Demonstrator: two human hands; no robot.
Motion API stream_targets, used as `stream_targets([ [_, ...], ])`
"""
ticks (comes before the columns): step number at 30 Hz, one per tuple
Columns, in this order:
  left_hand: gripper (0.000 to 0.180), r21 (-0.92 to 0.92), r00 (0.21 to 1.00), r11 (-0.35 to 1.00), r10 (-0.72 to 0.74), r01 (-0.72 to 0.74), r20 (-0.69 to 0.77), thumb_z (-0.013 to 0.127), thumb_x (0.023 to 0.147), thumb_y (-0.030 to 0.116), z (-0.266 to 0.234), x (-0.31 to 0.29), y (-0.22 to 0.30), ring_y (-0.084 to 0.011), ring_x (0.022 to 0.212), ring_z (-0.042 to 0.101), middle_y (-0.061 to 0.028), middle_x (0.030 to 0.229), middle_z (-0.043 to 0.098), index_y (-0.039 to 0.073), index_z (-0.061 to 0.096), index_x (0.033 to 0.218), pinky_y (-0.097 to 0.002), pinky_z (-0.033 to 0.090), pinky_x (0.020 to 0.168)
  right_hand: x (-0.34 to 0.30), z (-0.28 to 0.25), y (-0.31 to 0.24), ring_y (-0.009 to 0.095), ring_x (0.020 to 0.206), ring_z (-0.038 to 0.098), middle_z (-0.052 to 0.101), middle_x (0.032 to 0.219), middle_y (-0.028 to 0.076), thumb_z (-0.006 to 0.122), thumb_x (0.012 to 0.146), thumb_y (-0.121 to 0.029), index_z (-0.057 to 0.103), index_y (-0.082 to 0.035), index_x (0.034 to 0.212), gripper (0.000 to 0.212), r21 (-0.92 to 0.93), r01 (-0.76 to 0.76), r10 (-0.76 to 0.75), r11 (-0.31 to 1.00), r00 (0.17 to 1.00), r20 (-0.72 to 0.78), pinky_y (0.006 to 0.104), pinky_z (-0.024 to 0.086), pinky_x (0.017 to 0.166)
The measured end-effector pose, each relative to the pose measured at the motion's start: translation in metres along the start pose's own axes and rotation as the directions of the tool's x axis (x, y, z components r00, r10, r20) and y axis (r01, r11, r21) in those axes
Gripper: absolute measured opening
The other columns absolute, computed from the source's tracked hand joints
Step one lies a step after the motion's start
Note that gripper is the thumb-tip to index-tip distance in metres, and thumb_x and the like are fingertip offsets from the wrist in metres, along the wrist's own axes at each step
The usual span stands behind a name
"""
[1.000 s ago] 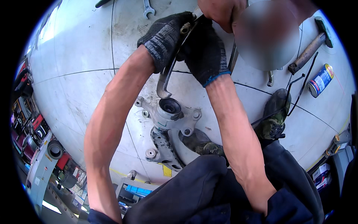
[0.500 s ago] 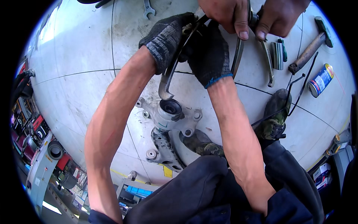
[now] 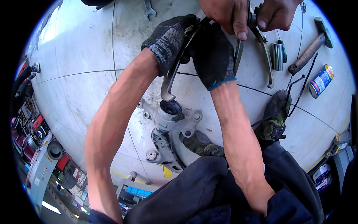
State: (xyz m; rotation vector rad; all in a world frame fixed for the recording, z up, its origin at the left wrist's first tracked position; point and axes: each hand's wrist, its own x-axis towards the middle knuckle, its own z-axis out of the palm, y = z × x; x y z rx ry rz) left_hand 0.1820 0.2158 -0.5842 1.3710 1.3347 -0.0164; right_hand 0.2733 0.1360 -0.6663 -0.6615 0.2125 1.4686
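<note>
A steel jaw puller (image 3: 168, 86) hangs tilted over the floor, its long hooked arms spread apart. My left hand (image 3: 168, 42), in a dark grey knit glove, is closed around the upper part of the nearest arm. Beside it my right hand (image 3: 215, 59), gloved in black with a blue cuff edge, curls in at the same upper part; its fingertips are mostly hidden. The arm's hooked tip is just above the round bore of a grey steering knuckle (image 3: 168, 121). A co-worker's two bare hands, one (image 3: 227, 15) and the other (image 3: 276, 14), grip the puller at the top.
Attached below the knuckle is a control arm (image 3: 164, 149), between my boots. To the right lie a metal sleeve (image 3: 277, 56), a hammer (image 3: 309, 52), a blue spray can (image 3: 320, 81) and a bent black bar (image 3: 304, 87). An open-end wrench (image 3: 149, 11) lies far ahead.
Both my hands and the near puller arm have shifted slightly right, the hook tip dropping a little. The co-worker's right-side hand has moved slightly left and up.
</note>
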Motion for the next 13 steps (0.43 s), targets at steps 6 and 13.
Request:
stream_targets([
  [6, 0.035, -0.112, 0.997, 0.99, -0.083, 0.083, 0.01, 0.039, 0.107, 0.017, -0.001, 0.001, -0.003, -0.0182, 0.064, 0.065, -0.0126, 0.093, 0.069, 0.005, 0.06, 0.132, -0.0296, 0.055, 0.053, 0.002, 0.002, 0.007, 0.022, 0.084, 0.061, 0.067, 0.096, 0.008, 0.046, 0.107, -0.026, 0.062, -0.005, 0.113, 0.027, -0.108, 0.022, -0.032, 0.994, 0.994, -0.1, 0.0351, 0.049, 0.07],
  [13, 0.035, -0.145, 0.998, 0.988, -0.058, 0.056, -0.006, 0.039, 0.107, 0.02, 0.0, 0.002, 0.0, -0.0183, 0.067, 0.068, -0.0123, 0.095, 0.07, 0.009, 0.059, 0.134, -0.0293, 0.056, 0.055, 0.013, -0.018, 0.009, 0.021, 0.098, 0.06, 0.063, 0.11, 0.013, 0.047, 0.107, -0.033, 0.057, -0.004, 0.127, 0.037, -0.401, 0.072, -0.084, 0.913, 0.996, -0.013, 0.0347, 0.05, 0.081],
])
